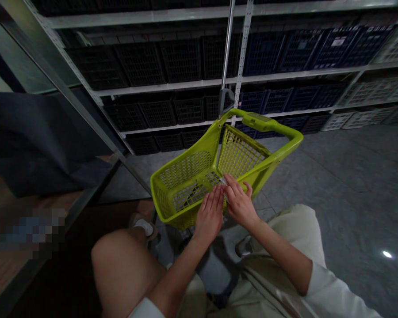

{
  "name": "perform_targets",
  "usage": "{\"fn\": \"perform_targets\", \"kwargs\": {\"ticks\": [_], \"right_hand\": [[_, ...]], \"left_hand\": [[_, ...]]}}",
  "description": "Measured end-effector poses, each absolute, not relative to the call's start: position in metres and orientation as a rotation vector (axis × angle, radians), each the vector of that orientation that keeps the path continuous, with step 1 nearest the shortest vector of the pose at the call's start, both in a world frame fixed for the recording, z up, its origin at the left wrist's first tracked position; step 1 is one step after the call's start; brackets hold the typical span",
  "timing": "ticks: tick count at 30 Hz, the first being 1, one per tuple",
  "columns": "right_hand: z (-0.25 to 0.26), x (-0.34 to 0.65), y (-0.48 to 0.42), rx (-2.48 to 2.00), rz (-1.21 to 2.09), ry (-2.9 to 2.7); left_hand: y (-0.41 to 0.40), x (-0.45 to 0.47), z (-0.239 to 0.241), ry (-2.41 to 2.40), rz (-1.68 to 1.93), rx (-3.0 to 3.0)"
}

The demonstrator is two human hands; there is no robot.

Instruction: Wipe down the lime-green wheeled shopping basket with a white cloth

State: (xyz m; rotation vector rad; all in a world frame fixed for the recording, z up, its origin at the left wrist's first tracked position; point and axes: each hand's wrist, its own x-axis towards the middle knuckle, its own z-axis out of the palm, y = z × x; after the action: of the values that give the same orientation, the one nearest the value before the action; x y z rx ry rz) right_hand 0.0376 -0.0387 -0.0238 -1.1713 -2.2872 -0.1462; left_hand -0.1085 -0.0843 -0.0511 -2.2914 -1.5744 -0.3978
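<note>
My left hand point(210, 216) and my right hand point(240, 203) meet fingertip to fingertip just above the near rim of a lime-green shopping cart point(175, 216). A small pale, see-through scrap point(223, 181) shows between the fingers; its kind is too small to make out. The left fingers lie close together, bent over at the tips. On the right hand the thumb side is hidden and the little finger sticks out. The cart has a slotted basket, a mesh back flap point(240, 152) and a thick handle point(285, 132) at the right.
Metal shelving point(172, 86) with black crates point(181, 59) and blue crates point(333, 46) stands behind the cart. A grey-handled metal pole point(227, 53) rises by the cart's far side. At left is a metal-edged table point(73, 212) with dark cloth point(43, 141). My knees flank the cart's near side.
</note>
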Motion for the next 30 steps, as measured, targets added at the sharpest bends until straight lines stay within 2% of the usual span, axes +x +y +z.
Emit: {"fn": "perform_targets", "kwargs": {"ticks": [7, 13, 17, 23, 30], "right_hand": [[-0.013, 0.091, -0.008, -0.945, -0.347, -2.451], [0.007, 0.157, 0.029, -1.252, -0.557, -2.080], [-0.009, 0.116, 0.005, -1.366, -0.465, -2.009], [-0.038, 0.030, -0.051, -1.230, -0.202, -2.216], [-0.037, 0.048, -0.045, -1.165, -0.216, -2.317]], "left_hand": [[-0.086, -0.110, -0.048, -1.560, -0.375, -2.298], [-0.086, -0.109, -0.048, -1.577, -0.390, -2.293], [-0.086, -0.109, -0.049, -1.575, -0.404, -2.298], [-0.085, -0.110, -0.053, -1.577, -0.429, -2.284], [-0.088, -0.116, -0.048, -1.548, -0.370, -2.302]]}}
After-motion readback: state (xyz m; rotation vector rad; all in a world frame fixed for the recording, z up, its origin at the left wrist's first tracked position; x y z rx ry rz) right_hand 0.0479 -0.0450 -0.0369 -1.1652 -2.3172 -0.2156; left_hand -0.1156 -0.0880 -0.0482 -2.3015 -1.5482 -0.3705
